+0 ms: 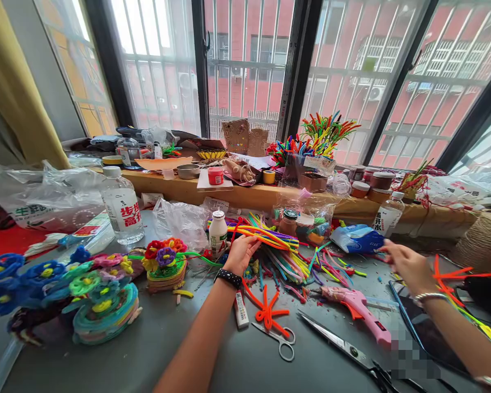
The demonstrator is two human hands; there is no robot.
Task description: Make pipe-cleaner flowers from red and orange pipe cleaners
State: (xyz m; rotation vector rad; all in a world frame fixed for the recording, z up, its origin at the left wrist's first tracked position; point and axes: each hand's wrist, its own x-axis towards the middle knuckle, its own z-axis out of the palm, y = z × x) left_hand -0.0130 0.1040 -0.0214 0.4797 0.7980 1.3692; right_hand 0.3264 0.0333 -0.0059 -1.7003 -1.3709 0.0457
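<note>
Beyond the glue gun, our right hand pinches the end of the blue packet, while our left hand, grip unclear, touches fuzzy stems, likely light, bendy, best gathered mid-bundle.

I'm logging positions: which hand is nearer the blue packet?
The right hand, at the right end of the blue packet; the left hand is farther left, at pipe cleaners.

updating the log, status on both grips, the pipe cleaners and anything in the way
Left grip at pipe cleaners, hold unclear. Right grip at blue packet's end. Pipe cleaners piled, ends fanning out. White bottle beside left grip, possibly in the way.
</note>
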